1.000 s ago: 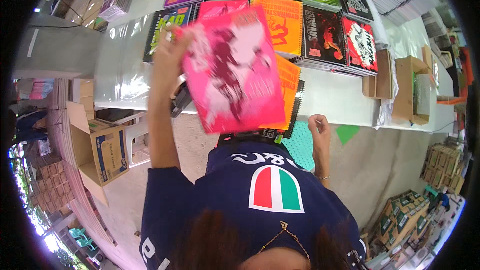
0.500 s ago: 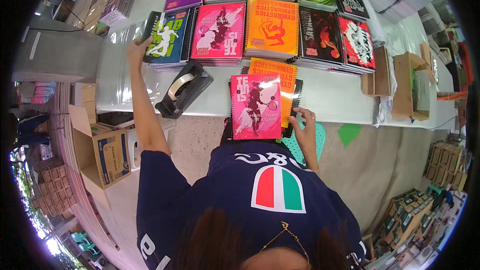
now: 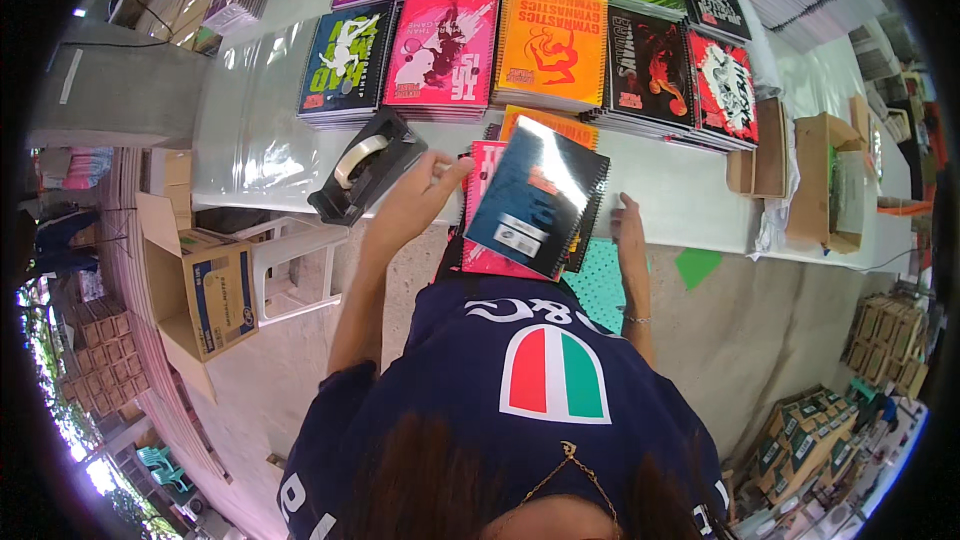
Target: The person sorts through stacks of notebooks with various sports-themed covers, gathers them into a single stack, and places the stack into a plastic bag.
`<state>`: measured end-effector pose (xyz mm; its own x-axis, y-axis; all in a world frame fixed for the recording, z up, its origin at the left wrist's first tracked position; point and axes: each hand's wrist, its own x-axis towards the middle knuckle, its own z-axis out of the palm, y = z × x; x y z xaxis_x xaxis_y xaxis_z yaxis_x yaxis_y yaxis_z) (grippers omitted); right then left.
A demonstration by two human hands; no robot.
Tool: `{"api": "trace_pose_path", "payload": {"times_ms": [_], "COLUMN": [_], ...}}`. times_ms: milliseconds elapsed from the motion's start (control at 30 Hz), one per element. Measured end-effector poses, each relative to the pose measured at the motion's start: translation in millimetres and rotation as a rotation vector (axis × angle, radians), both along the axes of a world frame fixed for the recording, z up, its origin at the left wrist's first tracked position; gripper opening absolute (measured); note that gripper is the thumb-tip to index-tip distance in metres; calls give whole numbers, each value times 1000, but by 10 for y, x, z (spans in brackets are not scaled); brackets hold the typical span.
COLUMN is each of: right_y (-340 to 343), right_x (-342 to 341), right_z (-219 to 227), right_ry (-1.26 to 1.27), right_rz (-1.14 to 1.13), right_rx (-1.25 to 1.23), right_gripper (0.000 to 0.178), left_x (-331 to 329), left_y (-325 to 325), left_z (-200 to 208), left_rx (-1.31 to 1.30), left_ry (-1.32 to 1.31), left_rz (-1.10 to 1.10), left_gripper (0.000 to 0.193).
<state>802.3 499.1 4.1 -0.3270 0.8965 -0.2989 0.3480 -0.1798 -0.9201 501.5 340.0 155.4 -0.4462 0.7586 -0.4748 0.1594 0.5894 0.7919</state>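
Observation:
A dark blue spiral notebook (image 3: 535, 205), its back cover up, lies aslant on a small pile. Below it show a pink notebook (image 3: 482, 258) and, at the far edge, an orange notebook (image 3: 530, 123). My left hand (image 3: 418, 198) is at the pile's left side, its fingers stretched toward the pink cover's edge and holding nothing I can see. To the right of the pile, slightly apart, my right hand (image 3: 630, 240) is open with fingers pointing up. A black tape dispenser (image 3: 375, 175) with a tape roll stands just beyond my left hand.
Rows of notebook stacks fill the table (image 3: 245, 165) beyond the pile, including a blue-green-titled stack (image 3: 345, 60), a pink stack (image 3: 440, 55) and an orange gymnastics stack (image 3: 553, 45). Open cardboard boxes (image 3: 825, 185) stand at the right. A white stool (image 3: 290, 270) and a carton (image 3: 215, 290) are at left.
My left hand has come back from the blue notebook stack to the pile. A dark blue notebook now lies face down over the pink one. My right hand has moved slightly away from the pile.

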Motion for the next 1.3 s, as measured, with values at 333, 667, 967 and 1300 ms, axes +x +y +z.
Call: {"api": "trace_pose_path", "payload": {"times_ms": [333,667,967,1300], "right_y": [-317,-865,-2000,-2904], "right_x": [-575,-565,-602,-1806], "right_z": [287,404,613,1245], "right_ry": [86,234,530,398], "right_rz": [197,68,-77,240], "right_rx": [240,-215,-724,-376], "right_gripper": [50,67,61,64], "left_x": [506,363,167,-788], "left_y": [35,-262,-1124,-2501], "left_z": [-1263,-987,-922,-115], "left_rx": [161,240,303,539], "left_ry": [109,-647,-271,-208], "left_rz": [211,155,-30,162], "left_gripper": [70,83,93,98]}}
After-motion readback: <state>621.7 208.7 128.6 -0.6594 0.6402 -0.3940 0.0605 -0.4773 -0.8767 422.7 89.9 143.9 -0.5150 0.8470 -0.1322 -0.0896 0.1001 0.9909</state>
